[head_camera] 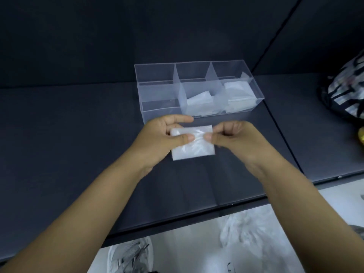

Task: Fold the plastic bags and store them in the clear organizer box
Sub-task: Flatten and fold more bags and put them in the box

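A small folded translucent plastic bag [194, 149] is held just above the dark seat surface, in front of the clear organizer box [157, 112]. My left hand [163, 138] pinches its left upper part between thumb and fingers. My right hand [234, 138] pinches its right upper edge. The box has several compartments. Folded bags lie in its front middle compartment [199, 104] and front right compartment [238, 95]. The front left compartment holds nothing that I can see.
The dark cushioned surface [69, 134] ends at a front edge below my forearms. A pile of loose white plastic bags [244, 229] lies on the floor beyond that edge. A patterned bag [346, 87] sits at the right. A grey shoe [132, 255] shows at the bottom.
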Tool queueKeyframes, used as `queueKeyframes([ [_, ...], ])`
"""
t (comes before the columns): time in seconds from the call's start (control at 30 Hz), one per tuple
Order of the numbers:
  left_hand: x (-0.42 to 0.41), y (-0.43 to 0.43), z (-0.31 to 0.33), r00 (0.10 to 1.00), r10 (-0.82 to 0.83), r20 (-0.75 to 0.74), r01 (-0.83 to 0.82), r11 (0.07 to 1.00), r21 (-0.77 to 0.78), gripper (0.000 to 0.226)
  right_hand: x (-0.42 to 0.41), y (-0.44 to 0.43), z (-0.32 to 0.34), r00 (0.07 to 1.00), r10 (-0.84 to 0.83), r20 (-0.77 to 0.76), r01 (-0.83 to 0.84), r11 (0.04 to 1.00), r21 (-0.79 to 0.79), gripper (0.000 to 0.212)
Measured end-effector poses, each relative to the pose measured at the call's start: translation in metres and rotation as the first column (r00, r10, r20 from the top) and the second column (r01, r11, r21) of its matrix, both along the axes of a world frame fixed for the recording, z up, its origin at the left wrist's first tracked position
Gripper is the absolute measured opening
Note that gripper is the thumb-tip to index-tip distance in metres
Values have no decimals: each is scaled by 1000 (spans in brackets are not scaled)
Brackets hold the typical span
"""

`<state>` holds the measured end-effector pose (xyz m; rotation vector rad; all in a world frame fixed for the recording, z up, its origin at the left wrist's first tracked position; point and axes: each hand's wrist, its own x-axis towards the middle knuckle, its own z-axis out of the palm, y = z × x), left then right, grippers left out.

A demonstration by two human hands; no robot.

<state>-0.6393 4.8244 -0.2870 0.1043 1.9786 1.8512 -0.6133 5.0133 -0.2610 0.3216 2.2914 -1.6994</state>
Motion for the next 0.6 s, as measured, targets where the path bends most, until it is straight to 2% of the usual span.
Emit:
queueKeyframes([
  [0.07,-13,2,2,989,124,-80,-125,992,-16,30,-22,7,-3,995,-100,17,100,995,9,6],
  [0.17,-31,-4,1,917,337,-212,-350,936,-27,23,-69,19,-5,967,-252,-26,253,961,108,16],
  [0.23,-31,-6,-6,860,350,-370,-424,895,-139,19,-100,23,-7,962,-267,-53,273,938,212,20],
  [0.3,-26,-4,-17,808,180,-561,-425,837,-344,23,-127,24,-15,973,-221,-65,229,889,396,17],
  [0.33,-24,-2,-25,788,39,-614,-399,792,-462,34,-137,23,-20,980,-189,-58,192,839,508,15],
  [0.4,-20,1,-41,767,-221,-602,-339,657,-673,57,-150,20,-28,991,-127,-49,124,694,710,12],
  [0.43,-19,1,-47,757,-300,-581,-331,590,-736,64,-154,18,-31,994,-99,-55,104,612,784,9],
  [0.53,-17,-2,-56,732,-397,-554,-329,505,-798,71,-156,17,-37,998,0,-69,64,376,925,6],
  [0.6,-17,-3,-56,727,-415,-547,-324,494,-807,71,-155,19,-40,998,46,-42,26,308,951,11],
])
